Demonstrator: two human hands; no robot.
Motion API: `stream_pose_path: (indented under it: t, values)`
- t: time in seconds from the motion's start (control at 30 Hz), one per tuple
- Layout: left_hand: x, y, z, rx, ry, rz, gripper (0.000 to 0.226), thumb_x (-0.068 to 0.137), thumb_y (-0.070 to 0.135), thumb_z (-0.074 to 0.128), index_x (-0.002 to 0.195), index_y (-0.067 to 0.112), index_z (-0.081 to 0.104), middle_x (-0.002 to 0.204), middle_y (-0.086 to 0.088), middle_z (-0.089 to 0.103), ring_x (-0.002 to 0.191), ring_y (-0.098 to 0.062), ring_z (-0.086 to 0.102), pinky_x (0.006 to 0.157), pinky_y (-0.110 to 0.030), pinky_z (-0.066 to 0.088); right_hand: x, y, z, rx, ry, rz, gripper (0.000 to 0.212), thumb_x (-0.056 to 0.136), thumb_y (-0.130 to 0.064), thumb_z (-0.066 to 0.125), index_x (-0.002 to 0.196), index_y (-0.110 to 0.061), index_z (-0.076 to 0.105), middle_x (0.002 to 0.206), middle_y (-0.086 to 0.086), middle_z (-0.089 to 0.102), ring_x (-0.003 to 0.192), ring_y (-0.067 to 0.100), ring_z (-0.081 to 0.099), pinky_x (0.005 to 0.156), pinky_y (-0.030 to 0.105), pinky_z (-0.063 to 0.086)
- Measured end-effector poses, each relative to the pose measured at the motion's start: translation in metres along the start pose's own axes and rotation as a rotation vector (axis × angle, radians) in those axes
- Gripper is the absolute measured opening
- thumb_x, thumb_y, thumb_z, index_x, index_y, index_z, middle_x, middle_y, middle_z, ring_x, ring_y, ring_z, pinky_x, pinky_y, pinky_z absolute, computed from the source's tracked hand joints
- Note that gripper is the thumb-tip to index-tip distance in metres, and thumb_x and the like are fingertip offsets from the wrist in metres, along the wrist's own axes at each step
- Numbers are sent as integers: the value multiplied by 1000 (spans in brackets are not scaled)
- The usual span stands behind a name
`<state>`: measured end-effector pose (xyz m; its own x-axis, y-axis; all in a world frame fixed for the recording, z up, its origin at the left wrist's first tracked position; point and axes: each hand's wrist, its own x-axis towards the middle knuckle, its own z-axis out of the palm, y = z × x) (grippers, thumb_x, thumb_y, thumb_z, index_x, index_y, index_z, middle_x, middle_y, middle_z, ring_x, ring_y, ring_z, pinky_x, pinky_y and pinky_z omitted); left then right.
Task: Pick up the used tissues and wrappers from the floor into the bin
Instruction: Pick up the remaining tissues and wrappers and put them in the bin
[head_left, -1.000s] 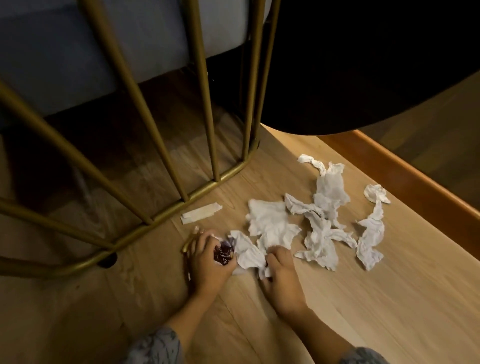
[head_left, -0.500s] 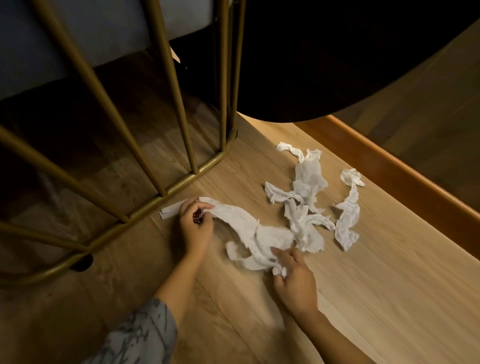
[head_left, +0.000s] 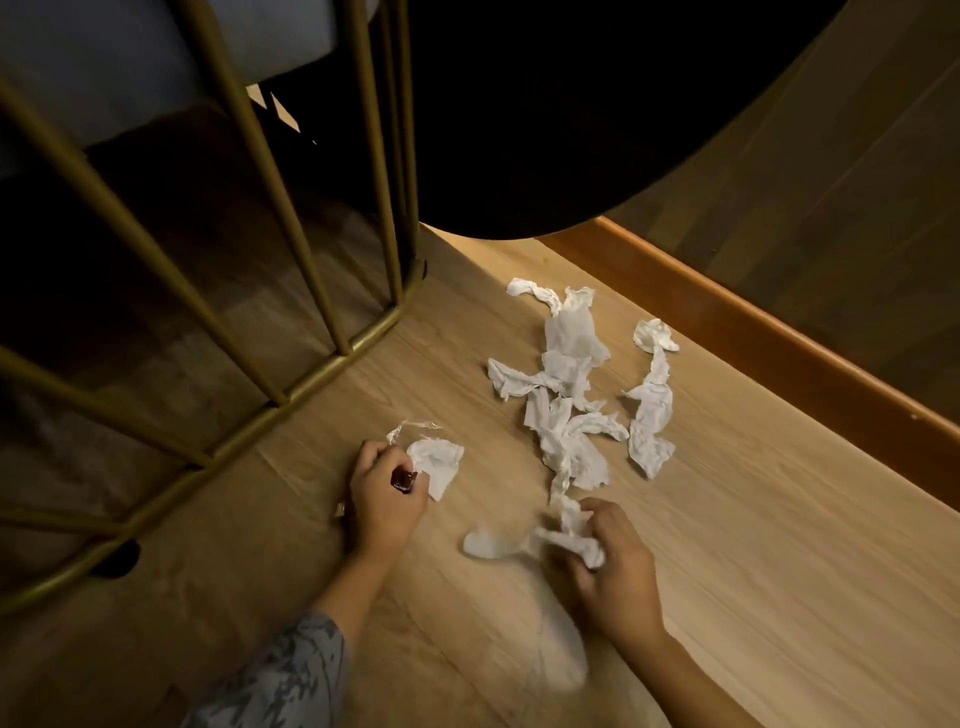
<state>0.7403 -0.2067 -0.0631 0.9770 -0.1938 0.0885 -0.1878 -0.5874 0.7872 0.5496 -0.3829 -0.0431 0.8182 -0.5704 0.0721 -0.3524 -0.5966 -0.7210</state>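
Left hand (head_left: 382, 493) is clenched on a tissue (head_left: 435, 462) and a dark red wrapper (head_left: 403, 480). Right hand (head_left: 608, 566) grips a tissue strip (head_left: 563, 499) running away toward the pile (head_left: 566, 395) on the floor (head_left: 779, 571).

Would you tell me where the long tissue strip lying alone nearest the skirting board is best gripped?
Probably at the narrow twisted waist of the tissue strip, pinched from above. There it is bunched into a thin ridge standing off the floor, while its wider ends lie flatter. It lies apart from the pile, so the right side is clear.
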Motion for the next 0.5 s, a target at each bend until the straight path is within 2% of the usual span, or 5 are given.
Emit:
stream_pose_path:
  t: [0.13, 0.2, 0.3, 0.4, 0.5]
  values:
    - [10, 37, 15, -182, 71, 30, 51, 70, -10, 63, 116, 12, 65, 124, -5, 51, 107, -13, 53, 85, -9, 44, 30, -2, -30, -121, 213, -46, 54, 64, -8, 42, 109, -16, 70, 108, -4, 65, 99, 13, 58, 75, 21, 42]
    - [25, 54, 26, -184, -2, 93, 39, 72, -12, 59, 101, 11, 73, 128, -3, 52, 113, -10, 51, 91, -19, 48, 51, -3, -38, -139, 280, -13, 49, 62, -15, 39, 95, -14, 75, 92, -2, 63, 92, 23, 54, 69, 17, 33]
    - [51, 75, 48, -109, -125, 207, 16, 74, -1, 57, 67, 11, 65, 81, 2, 65, 74, -12, 59, 64, -29, 50, 81, -3, -35, -76, 283, 151, 36, 66, -10, 44, 88, -8, 73, 88, 3, 53, 91, 28, 50, 72, 11, 31]
    - [76, 88, 74, -39, -252, 302, 16, 75, 18, 52, 62, 10, 56, 62, 1, 57, 58, -17, 50, 53, -26, 40, 95, 0, -18, -187, 93, 205, 49, 74, -7, 59, 122, -14, 62, 119, 9, 51, 116, 29, 45, 94, 29, 42]
    - [92, 85, 100, 19, -331, 442, 26, 73, 37, 52, 65, 13, 55, 69, 1, 57, 73, -19, 47, 66, -36, 45, 87, 9, 4, -300, -180, 109, 70, 78, -33, 58, 145, -29, 38, 155, 5, 26, 144, 27, 18, 117, 49, 17]
